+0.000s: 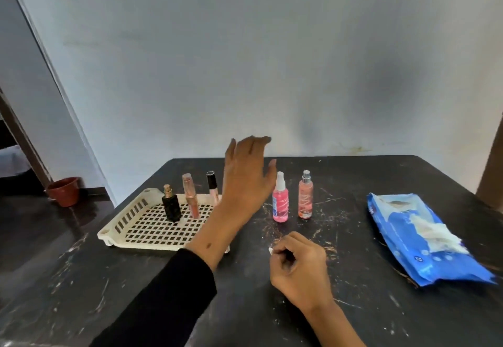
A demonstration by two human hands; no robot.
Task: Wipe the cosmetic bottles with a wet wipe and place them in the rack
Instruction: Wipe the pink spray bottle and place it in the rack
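Note:
A cream slotted rack (130,225) lies on the dark table, left of centre. In it stand a black bottle with a gold cap (171,205), a rose-gold tube (190,197) and a black-capped tube (212,184). My left hand (246,178) hovers open above the rack's right end, fingers spread, holding nothing. Just right of it stand a bright pink spray bottle (280,202) and a peach spray bottle (305,197). My right hand (298,263) rests on the table in front of them, fingers curled round a small white wet wipe (270,250) that barely shows.
A blue wet-wipe pack (402,237) lies at the table's right side with a wipe sticking out. The wall runs close behind the table. A red pot (65,190) stands on the floor at the left.

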